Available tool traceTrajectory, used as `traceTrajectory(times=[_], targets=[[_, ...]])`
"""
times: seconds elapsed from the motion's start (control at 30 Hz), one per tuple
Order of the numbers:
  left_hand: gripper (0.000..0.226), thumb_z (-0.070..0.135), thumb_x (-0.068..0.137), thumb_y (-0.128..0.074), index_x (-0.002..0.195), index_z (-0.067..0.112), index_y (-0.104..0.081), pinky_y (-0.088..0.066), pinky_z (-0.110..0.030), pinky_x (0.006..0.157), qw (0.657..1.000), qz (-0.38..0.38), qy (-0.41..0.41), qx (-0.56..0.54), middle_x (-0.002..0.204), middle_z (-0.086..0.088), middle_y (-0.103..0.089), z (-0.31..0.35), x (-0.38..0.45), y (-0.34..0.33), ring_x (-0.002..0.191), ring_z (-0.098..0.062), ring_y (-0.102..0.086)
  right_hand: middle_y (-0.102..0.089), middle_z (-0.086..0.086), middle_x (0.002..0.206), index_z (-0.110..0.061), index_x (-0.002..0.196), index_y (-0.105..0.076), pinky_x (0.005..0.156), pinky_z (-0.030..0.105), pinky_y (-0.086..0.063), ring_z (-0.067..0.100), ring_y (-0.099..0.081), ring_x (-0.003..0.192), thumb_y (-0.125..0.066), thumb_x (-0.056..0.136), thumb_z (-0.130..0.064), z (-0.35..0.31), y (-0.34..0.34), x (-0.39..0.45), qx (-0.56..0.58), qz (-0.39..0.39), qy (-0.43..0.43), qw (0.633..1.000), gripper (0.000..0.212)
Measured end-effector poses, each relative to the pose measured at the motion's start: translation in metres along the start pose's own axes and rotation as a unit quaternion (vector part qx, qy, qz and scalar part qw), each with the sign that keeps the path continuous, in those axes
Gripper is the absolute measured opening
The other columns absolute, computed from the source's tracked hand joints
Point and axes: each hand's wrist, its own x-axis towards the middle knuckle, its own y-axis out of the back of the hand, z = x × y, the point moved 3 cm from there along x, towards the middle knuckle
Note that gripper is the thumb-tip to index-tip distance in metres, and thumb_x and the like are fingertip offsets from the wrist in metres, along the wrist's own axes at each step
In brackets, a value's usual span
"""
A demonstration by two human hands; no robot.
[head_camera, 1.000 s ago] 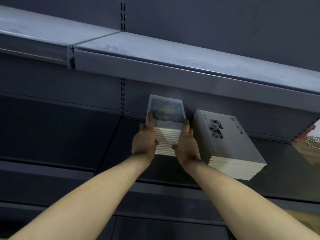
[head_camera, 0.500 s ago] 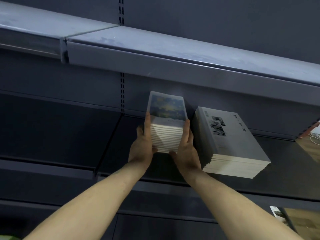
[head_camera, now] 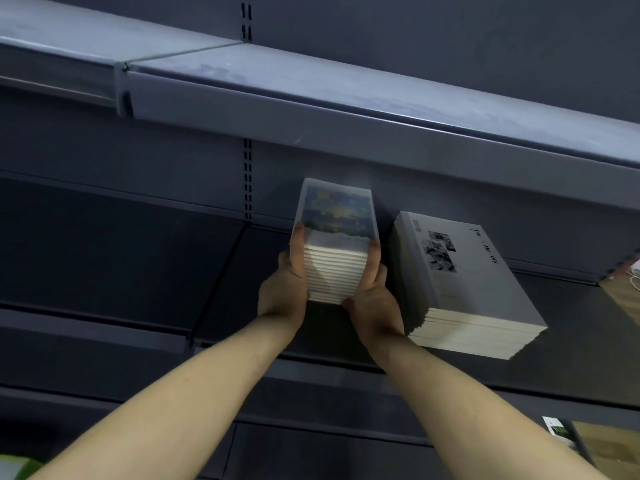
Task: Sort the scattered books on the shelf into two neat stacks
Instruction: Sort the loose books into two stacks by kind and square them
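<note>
We face the dark shelf (head_camera: 571, 341) that carries everything, with a second shelf board (head_camera: 311, 98) overhanging it from above. On it lies the grey-covered stack (head_camera: 485, 292), the wider of the two piles, its long axis running from the back wall toward us and slanting slightly to our right; it sits squared and untouched. Just beside it to the left, with a narrow gap between, stands the taller, narrower stack with the painted blue cover (head_camera: 337, 216), its long axis also pointing toward the back wall. This pile lies straight ahead of us, between our hands. Our left hand (head_camera: 284, 292) presses its left side, fingers straight up along the page edges; our right hand (head_camera: 374, 296) does the same on its right side, wedged into the gap next to the grey pile. Neither hand curls around a book; both are flat, clamping the stack between them. We judge the sorting nearly done, and what remains is squaring this pile: both hands are equally near, so any nudge should run along that front-to-back axis
</note>
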Motion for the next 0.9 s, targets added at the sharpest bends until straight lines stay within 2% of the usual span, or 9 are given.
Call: traceTrajectory(times=[0.03, 0.1, 0.17, 0.27, 0.37, 0.47, 0.57, 0.67, 0.9], targets=[[0.106, 0.025, 0.09, -0.06, 0.144, 0.044, 0.029, -0.052, -0.046, 0.084, 1.0, -0.007, 0.005, 0.022, 0.14, -0.011, -0.038, 0.002, -0.001, 0.002, 0.102, -0.028, -0.056, -0.041, 0.014, 0.132, -0.018, 0.146, 0.03, 0.063, 0.034, -0.058, 0.02, -0.064, 0.071, -0.064, 0.091, -0.03, 0.0, 0.001, 0.0, -0.018, -0.005, -0.012, 1.0, 0.11], [0.109, 0.024, 0.09, -0.062, 0.143, 0.042, 0.032, -0.049, -0.05, 0.089, 0.995, -0.014, 0.028, 0.092, 0.148, -0.018, -0.029, 0.003, -0.001, 0.006, 0.113, -0.035, -0.052, -0.042, 0.013, 0.131, -0.022, 0.144, 0.035, 0.066, 0.036, -0.056, 0.022, -0.063, 0.076, -0.058, 0.095, -0.027, 0.0, 0.006, -0.002, -0.03, -0.016, -0.029, 0.999, 0.105], [0.114, 0.021, 0.09, -0.064, 0.141, 0.038, 0.037, -0.043, -0.048, 0.098, 0.983, -0.005, 0.054, 0.177, 0.158, -0.022, -0.002, 0.006, -0.002, 0.01, 0.13, -0.039, -0.039, -0.039, 0.013, 0.134, -0.027, 0.144, 0.036, 0.071, 0.04, -0.054, 0.026, -0.063, 0.088, -0.055, 0.095, -0.027, -0.001, 0.017, -0.007, -0.029, -0.026, -0.03, 0.999, 0.103], [0.12, 0.015, 0.09, -0.063, 0.135, 0.032, 0.047, -0.029, -0.046, 0.114, 0.967, 0.001, 0.052, 0.249, 0.155, -0.023, 0.025, 0.017, -0.012, 0.011, 0.145, -0.04, -0.012, -0.023, 0.014, 0.151, -0.027, 0.141, 0.039, 0.079, 0.039, -0.053, 0.029, -0.056, 0.111, -0.058, 0.092, -0.017, -0.003, 0.032, -0.021, -0.064, -0.038, 0.011, 0.997, 0.109], [0.119, 0.015, 0.091, -0.061, 0.131, 0.03, 0.051, -0.02, -0.048, 0.118, 0.952, -0.02, 0.037, 0.303, 0.152, -0.025, 0.031, 0.032, -0.031, 0.009, 0.147, -0.04, 0.002, -0.008, 0.012, 0.16, -0.025, 0.148, 0.029, 0.085, 0.037, -0.052, 0.03, -0.048, 0.125, -0.057, 0.089, -0.01, 0.0, 0.045, -0.046, -0.088, -0.06, 0.072, 0.992, 0.105], [0.105, 0.021, 0.092, -0.058, 0.147, 0.025, 0.032, -0.018, -0.05, 0.117, 0.928, -0.079, 0.027, 0.364, 0.155, -0.027, 0.021, 0.054, -0.047, 0.004, 0.147, -0.042, 0.003, -0.014, 0.012, 0.16, -0.025, 0.153, 0.015, 0.087, 0.04, -0.051, 0.032, -0.044, 0.13, -0.058, 0.087, -0.009, 0.01, 0.057, -0.068, -0.099, -0.094, 0.122, 0.983, 0.1], [0.09, 0.028, 0.091, -0.06, 0.155, 0.018, 0.003, -0.019, -0.053, 0.116, 0.907, -0.137, 0.02, 0.397, 0.158, -0.026, 0.004, 0.081, -0.066, 0.006, 0.146, -0.043, -0.003, -0.035, 0.011, 0.148, -0.023, 0.155, 0.004, 0.08, 0.039, -0.05, 0.032, -0.053, 0.116, -0.06, 0.085, -0.009, 0.018, 0.083, -0.087, -0.093, -0.086, 0.129, 0.984, 0.096], [0.081, 0.033, 0.087, -0.064, 0.151, 0.015, -0.017, -0.026, -0.051, 0.113, 0.905, -0.143, -0.005, 0.401, 0.155, -0.025, -0.013, 0.11, -0.103, 0.01, 0.142, -0.041, -0.015, -0.048, 0.011, 0.132, -0.019, 0.155, 0.001, 0.072, 0.036, -0.045, 0.03, -0.056, 0.106, -0.057, 0.086, -0.007, 0.031, 0.117, -0.117, -0.088, -0.088, 0.102, 0.987, 0.092], [0.076, 0.028, 0.085, -0.064, 0.148, 0.016, -0.024, -0.033, -0.046, 0.107, 0.895, -0.147, -0.048, 0.419, 0.144, -0.018, -0.031, 0.159, -0.173, 0.024, 0.134, -0.034, -0.028, -0.049, 0.008, 0.13, -0.016, 0.155, -0.002, 0.075, 0.036, -0.046, 0.027, -0.055, 0.107, -0.058, 0.09, -0.015, 0.056, 0.17, -0.179, -0.081, -0.103, 0.1, 0.986, 0.086]])
